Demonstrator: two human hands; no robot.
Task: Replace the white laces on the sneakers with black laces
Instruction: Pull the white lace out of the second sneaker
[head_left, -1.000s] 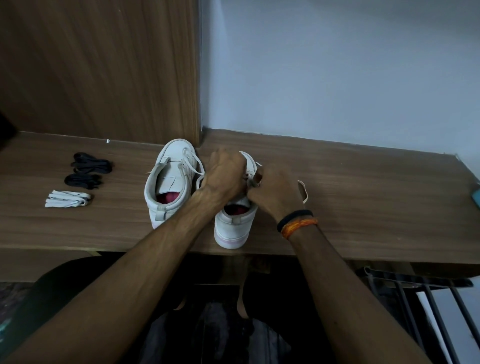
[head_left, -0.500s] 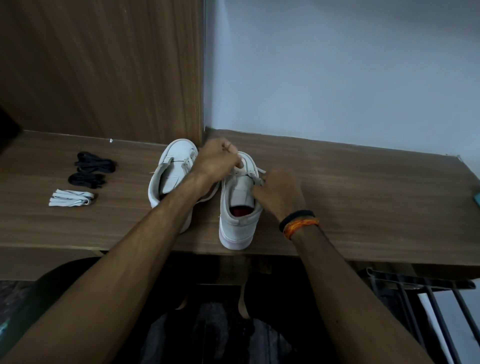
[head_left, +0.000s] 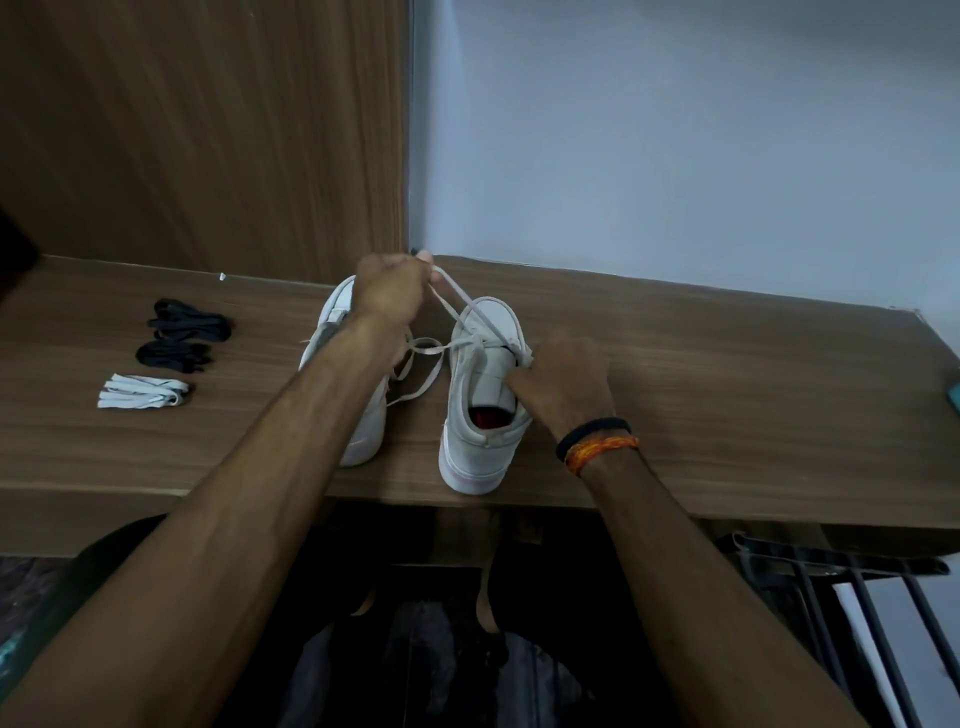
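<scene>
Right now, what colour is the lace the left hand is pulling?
White, seen in the head view: the lace held by the left hand.

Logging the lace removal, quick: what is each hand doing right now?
Left hand: pinching the white lace, pulled taut.
Right hand: gripping the right sneaker at its tongue.

A wooden shelf (head_left: 727, 395) runs across the view, its front edge nearest the camera. Behind it stand a wood panel (head_left: 208, 130) on the left and a pale wall (head_left: 675, 130) on the right. A teal object (head_left: 955, 397) sits at the shelf's far right edge. A dark metal rack (head_left: 857, 597) shows below right.
</scene>
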